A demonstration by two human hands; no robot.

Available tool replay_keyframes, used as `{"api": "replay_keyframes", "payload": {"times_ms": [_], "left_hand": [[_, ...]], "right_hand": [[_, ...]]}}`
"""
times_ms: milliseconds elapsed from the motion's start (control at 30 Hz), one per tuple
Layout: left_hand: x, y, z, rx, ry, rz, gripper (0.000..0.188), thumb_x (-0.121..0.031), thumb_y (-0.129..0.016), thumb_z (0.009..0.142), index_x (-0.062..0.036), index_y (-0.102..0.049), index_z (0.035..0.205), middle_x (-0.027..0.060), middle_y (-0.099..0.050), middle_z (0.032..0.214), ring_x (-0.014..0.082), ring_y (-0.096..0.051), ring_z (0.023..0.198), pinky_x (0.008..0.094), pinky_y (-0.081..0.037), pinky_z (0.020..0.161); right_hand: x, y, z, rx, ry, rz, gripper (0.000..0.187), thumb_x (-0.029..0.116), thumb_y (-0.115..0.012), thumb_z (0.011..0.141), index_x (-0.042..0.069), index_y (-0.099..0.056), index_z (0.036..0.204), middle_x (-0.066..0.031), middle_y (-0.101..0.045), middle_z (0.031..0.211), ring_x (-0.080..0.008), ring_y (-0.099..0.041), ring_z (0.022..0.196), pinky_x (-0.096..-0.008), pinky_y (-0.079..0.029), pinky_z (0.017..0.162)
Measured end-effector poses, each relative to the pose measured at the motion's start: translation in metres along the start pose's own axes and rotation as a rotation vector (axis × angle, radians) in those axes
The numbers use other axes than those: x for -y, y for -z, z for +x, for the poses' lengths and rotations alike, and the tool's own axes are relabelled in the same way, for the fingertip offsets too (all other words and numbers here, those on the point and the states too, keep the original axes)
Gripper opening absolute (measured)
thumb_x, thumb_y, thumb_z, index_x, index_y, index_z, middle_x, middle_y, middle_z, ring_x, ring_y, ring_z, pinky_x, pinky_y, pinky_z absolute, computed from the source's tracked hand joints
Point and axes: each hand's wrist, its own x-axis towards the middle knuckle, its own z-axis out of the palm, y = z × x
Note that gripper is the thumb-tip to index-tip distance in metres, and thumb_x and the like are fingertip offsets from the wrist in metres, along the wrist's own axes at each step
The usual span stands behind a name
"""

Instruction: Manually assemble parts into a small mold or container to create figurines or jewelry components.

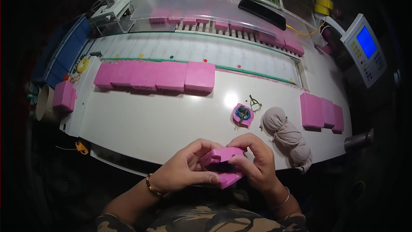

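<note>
Both hands hold one pink box-shaped case [221,157] just past the near edge of the white table [141,122]. My left hand [185,168] grips its left side with the thumb along the lower half. My right hand [255,160] grips its right side, fingers curled over the top. The case looks partly parted into an upper and a lower half. A small pink piece with a dark green band on it [242,114] lies on the table just beyond the hands, next to a loose green band [255,102].
A row of several pink cases [156,76] lies at the middle left, three more [321,111] at the right, one [64,96] at the far left edge. A knotted beige cloth bundle [286,135] lies right of my hands. Behind runs a conveyor [193,47]; a control panel [365,47] stands at the right.
</note>
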Motion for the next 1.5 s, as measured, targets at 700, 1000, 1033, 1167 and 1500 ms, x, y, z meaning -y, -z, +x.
{"api": "replay_keyframes", "payload": {"times_ms": [700,1000,1033,1167,1500], "left_hand": [[0.015,0.000,0.006,-0.415,-0.269,0.596,0.020,-0.014,-0.056,0.100,0.0027,-0.057,0.111,0.0093,-0.065,0.095,0.0127,-0.061,0.085,0.0277,-0.050,0.080],[0.016,-0.011,0.025,-0.460,-0.236,-0.011,0.032,-0.028,-0.040,0.107,0.0000,-0.051,0.118,0.0089,-0.062,0.109,0.0142,-0.061,0.099,0.0293,-0.049,0.090],[0.013,-0.012,0.025,-0.468,-0.253,-0.052,0.032,-0.028,-0.040,0.107,0.0000,-0.051,0.119,0.0090,-0.062,0.109,0.0145,-0.061,0.100,0.0296,-0.049,0.090],[0.014,-0.012,0.026,-0.506,-0.325,-0.046,0.034,-0.029,-0.043,0.106,0.0007,-0.053,0.118,0.0071,-0.062,0.108,0.0106,-0.059,0.097,0.0269,-0.048,0.089],[0.025,-0.023,0.024,-0.431,-0.385,0.035,0.033,-0.027,-0.049,0.104,0.0024,-0.053,0.119,0.0060,-0.062,0.107,0.0084,-0.056,0.098,0.0252,-0.047,0.089]], "right_hand": [[-0.001,-0.038,-0.022,-0.048,0.137,-0.330,0.091,0.021,-0.083,0.075,-0.003,-0.030,0.146,-0.0266,-0.037,0.138,-0.0405,-0.043,0.124,-0.0449,-0.041,0.103],[-0.018,-0.059,-0.021,-0.037,0.209,-0.248,0.107,0.013,-0.073,0.083,0.000,0.006,0.153,-0.0256,-0.004,0.158,-0.0370,-0.023,0.144,-0.0458,-0.027,0.115],[-0.020,-0.060,-0.019,-0.022,0.178,-0.179,0.107,0.013,-0.073,0.083,0.000,0.007,0.153,-0.0255,-0.003,0.158,-0.0369,-0.022,0.145,-0.0458,-0.026,0.115],[-0.005,-0.052,-0.006,0.007,0.002,0.268,0.108,0.009,-0.075,0.081,0.003,0.004,0.155,-0.0235,-0.015,0.155,-0.0339,-0.027,0.142,-0.0428,-0.029,0.114],[-0.024,-0.041,0.004,-0.177,-0.121,0.205,0.023,0.021,-0.055,0.102,0.000,-0.052,0.109,-0.0028,-0.059,0.091,-0.0074,-0.053,0.082,-0.0242,-0.046,0.073]]}}
